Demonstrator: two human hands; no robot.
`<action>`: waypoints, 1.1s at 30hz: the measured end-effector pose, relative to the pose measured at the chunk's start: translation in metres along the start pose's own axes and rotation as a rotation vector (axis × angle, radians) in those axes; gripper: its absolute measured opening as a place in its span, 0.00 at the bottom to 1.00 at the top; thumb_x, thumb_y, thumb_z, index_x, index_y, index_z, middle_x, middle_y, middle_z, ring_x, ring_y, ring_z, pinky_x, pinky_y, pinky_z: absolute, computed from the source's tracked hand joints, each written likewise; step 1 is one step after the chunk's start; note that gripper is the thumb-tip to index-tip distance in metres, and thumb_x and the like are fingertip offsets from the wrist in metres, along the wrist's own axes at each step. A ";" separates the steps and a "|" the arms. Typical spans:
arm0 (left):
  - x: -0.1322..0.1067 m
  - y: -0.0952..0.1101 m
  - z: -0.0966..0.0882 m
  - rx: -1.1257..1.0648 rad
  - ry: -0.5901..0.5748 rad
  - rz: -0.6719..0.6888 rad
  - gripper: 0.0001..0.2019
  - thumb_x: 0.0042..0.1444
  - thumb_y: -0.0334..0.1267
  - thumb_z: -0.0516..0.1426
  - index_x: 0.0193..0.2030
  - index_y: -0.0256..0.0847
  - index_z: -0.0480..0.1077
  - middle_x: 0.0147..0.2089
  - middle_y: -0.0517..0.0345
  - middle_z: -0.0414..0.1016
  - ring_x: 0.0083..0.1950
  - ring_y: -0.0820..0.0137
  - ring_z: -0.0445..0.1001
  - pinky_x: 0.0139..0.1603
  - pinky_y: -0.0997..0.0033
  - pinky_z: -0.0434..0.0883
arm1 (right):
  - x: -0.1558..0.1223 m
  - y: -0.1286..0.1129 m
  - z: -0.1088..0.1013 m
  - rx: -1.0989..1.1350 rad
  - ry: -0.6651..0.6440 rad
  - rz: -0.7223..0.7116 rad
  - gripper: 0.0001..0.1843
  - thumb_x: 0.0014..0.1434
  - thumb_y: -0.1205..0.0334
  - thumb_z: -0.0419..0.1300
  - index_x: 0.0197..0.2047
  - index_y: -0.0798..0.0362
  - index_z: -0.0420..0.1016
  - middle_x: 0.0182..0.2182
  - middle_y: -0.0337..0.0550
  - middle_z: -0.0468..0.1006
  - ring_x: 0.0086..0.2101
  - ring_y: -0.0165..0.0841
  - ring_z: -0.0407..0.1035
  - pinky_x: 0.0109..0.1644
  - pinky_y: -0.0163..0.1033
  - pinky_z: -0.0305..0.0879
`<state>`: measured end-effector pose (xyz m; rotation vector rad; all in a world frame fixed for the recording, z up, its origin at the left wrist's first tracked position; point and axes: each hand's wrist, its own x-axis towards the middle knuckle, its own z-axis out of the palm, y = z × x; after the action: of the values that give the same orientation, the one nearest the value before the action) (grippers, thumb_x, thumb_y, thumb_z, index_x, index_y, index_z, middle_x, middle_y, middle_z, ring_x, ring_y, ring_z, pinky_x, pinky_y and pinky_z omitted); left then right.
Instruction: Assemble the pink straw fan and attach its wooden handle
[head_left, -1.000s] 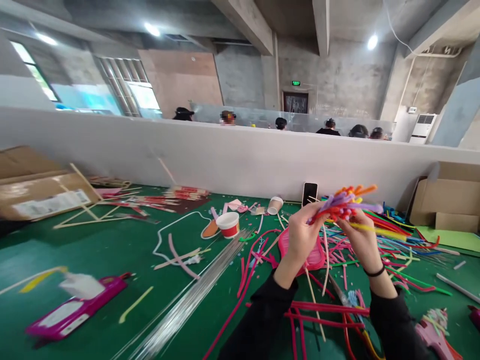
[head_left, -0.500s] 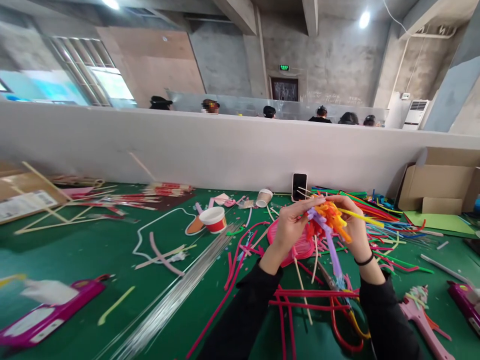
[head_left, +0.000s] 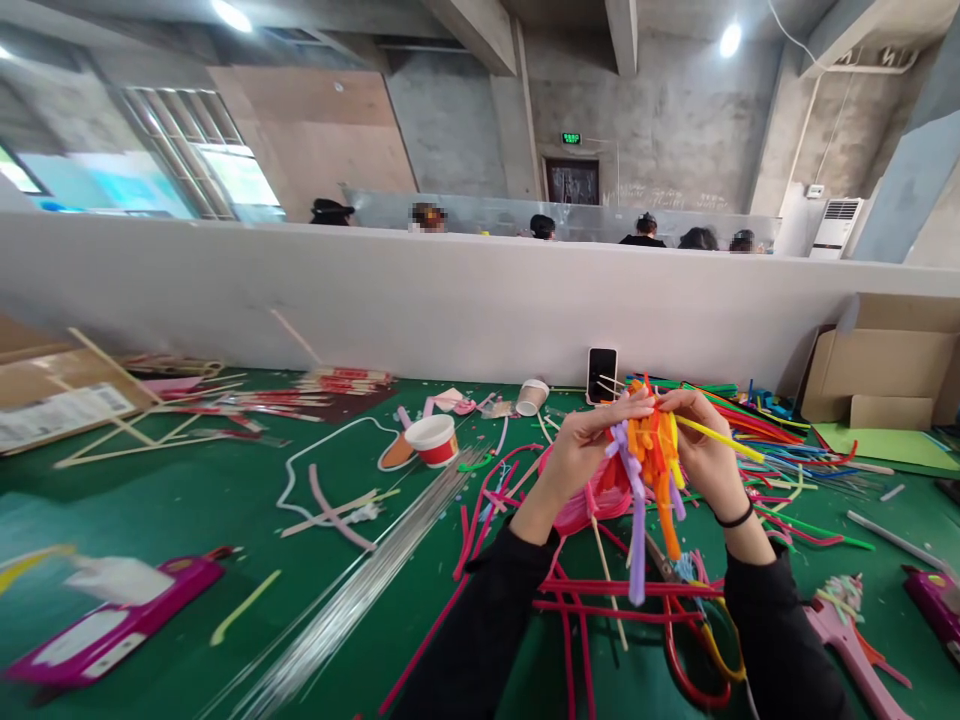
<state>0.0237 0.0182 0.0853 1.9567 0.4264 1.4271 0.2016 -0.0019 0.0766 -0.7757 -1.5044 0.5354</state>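
Strips (head_left: 651,445) of orange, purple, yellow and red are hanging in one bunch between the two hands, held up above the green table (head_left: 247,500) on the person's right of centre. The bunch is lying to the right of the left hand (head_left: 581,450) and to the left of the right hand (head_left: 703,450), and both are touching its upper end, so neither is sitting clearly nearer. Its long axis is running roughly upright: a purple strand (head_left: 637,550) and an orange strand (head_left: 666,515) are drooping furthest, their lower ends dangling free. One yellow strand (head_left: 726,439) is breaking from that line, slanting sideways and slightly down across the right hand.

The left hand is closing nearly flat over the top, fingers reaching inward, and is gripping the bunch from its left. The right hand is curling its fingers in from the other side and is appearing to pinch the same upper part; the exact fingertip contact is being hidden by the strips. Below, scissors (head_left: 674,660) are lying between the forearms, handles toward the person, near some red stems (head_left: 592,589).
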 end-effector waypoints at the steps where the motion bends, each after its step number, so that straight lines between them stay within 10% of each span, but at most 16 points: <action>1: 0.000 -0.001 -0.001 -0.010 -0.004 0.017 0.12 0.61 0.39 0.57 0.47 0.48 0.80 0.53 0.51 0.81 0.62 0.55 0.74 0.67 0.43 0.66 | 0.000 -0.001 0.000 -0.006 -0.020 -0.010 0.07 0.59 0.61 0.62 0.41 0.48 0.69 0.44 0.44 0.76 0.47 0.37 0.74 0.53 0.45 0.72; 8: -0.002 -0.016 0.003 0.086 -0.083 0.051 0.15 0.63 0.34 0.56 0.53 0.50 0.77 0.64 0.53 0.72 0.70 0.60 0.63 0.71 0.47 0.58 | -0.005 0.011 0.008 -0.228 -0.164 -0.124 0.25 0.61 0.60 0.56 0.61 0.48 0.62 0.58 0.51 0.72 0.56 0.42 0.69 0.59 0.50 0.67; 14: 0.000 -0.010 -0.009 0.221 -0.124 -0.138 0.32 0.62 0.43 0.58 0.72 0.54 0.55 0.77 0.53 0.45 0.77 0.58 0.39 0.73 0.48 0.52 | 0.030 0.014 -0.020 -0.733 -0.167 -0.169 0.13 0.61 0.62 0.55 0.47 0.51 0.76 0.43 0.52 0.78 0.48 0.48 0.70 0.57 0.57 0.61; 18: 0.003 -0.006 -0.039 0.166 0.053 -0.314 0.27 0.61 0.47 0.59 0.66 0.50 0.64 0.73 0.52 0.59 0.74 0.57 0.54 0.70 0.49 0.59 | 0.064 0.009 -0.062 -1.019 -0.112 -0.150 0.17 0.63 0.63 0.51 0.52 0.54 0.72 0.45 0.54 0.76 0.48 0.50 0.66 0.55 0.54 0.60; 23: 0.001 -0.008 -0.057 0.077 0.313 -0.436 0.19 0.59 0.48 0.59 0.53 0.41 0.74 0.61 0.46 0.75 0.63 0.57 0.71 0.61 0.55 0.70 | 0.073 0.027 -0.080 -1.330 -0.384 -0.103 0.27 0.57 0.73 0.51 0.60 0.53 0.66 0.45 0.55 0.76 0.45 0.47 0.65 0.51 0.48 0.60; 33: 0.057 -0.087 -0.024 0.502 0.097 -0.352 0.13 0.62 0.34 0.53 0.50 0.35 0.74 0.51 0.44 0.80 0.53 0.61 0.78 0.57 0.59 0.72 | 0.085 0.095 -0.082 -1.416 -0.821 0.198 0.23 0.54 0.54 0.68 0.53 0.50 0.77 0.44 0.54 0.78 0.43 0.46 0.71 0.49 0.49 0.65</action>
<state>0.0318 0.1238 0.0706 2.0520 1.2072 1.2672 0.2990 0.1142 0.0714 -1.9436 -2.5723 -0.2468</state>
